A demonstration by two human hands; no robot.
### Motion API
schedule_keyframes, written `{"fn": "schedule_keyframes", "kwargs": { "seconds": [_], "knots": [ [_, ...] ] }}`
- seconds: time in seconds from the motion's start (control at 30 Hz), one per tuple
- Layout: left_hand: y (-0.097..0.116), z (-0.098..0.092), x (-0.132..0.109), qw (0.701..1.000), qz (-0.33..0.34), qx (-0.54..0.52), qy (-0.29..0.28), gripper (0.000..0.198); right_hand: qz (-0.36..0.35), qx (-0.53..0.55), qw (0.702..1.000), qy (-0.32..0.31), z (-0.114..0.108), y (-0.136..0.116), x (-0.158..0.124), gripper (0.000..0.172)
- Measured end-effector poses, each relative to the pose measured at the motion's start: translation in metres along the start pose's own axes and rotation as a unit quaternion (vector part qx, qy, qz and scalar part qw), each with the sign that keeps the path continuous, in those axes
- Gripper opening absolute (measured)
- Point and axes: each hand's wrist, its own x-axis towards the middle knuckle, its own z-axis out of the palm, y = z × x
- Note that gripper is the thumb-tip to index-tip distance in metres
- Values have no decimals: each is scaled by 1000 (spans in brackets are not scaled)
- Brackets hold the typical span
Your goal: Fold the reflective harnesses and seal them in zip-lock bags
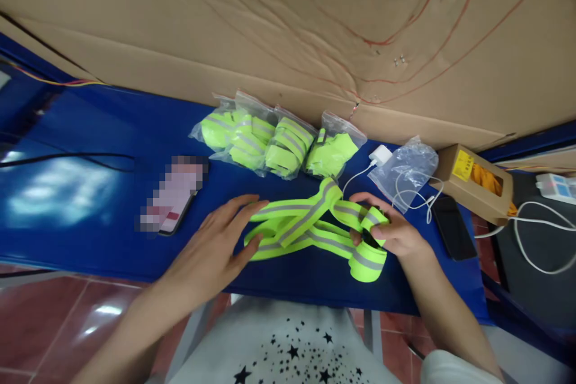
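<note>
A neon yellow strap with a grey reflective stripe (299, 225) lies in loose, crossing loops near the front of the blue table. My right hand (389, 228) grips its right end, where a dark buckle-like part shows between thumb and fingers. At the left end of the loops is my left hand (225, 234), fingers apart and bent, with the fingertips at the strap's edge. Behind the strap, several clear plastic bags hold similar folded straps; one bag (288, 147) is near the middle and another (333, 147) stands to its right.
A phone (177, 195) lies on the blue table (135, 126) at left. To the right are a white charger (380, 156), an empty-looking plastic bag (407, 165), a dark phone (454, 228) and a cardboard box (472, 180). Brown cardboard (270, 30) rises behind.
</note>
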Motion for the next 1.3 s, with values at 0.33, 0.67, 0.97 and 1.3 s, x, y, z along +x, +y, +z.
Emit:
{"fn": "schedule_keyframes", "kwargs": {
  "seconds": [0.33,0.67,0.97,1.3],
  "knots": [
    [92,66,5,977,49,-199,60,59,-286,-213,881,311,84,74,-29,58],
    [48,73,-3,941,284,-118,141,26,-306,-461,751,361,64,35,-68,51],
    [48,64,-9,936,301,-116,143,46,-270,-466,837,96,70,17,-54,37],
    [70,9,25,936,341,-83,16,39,-559,-707,426,80,91,10,-76,21]
  ]
}}
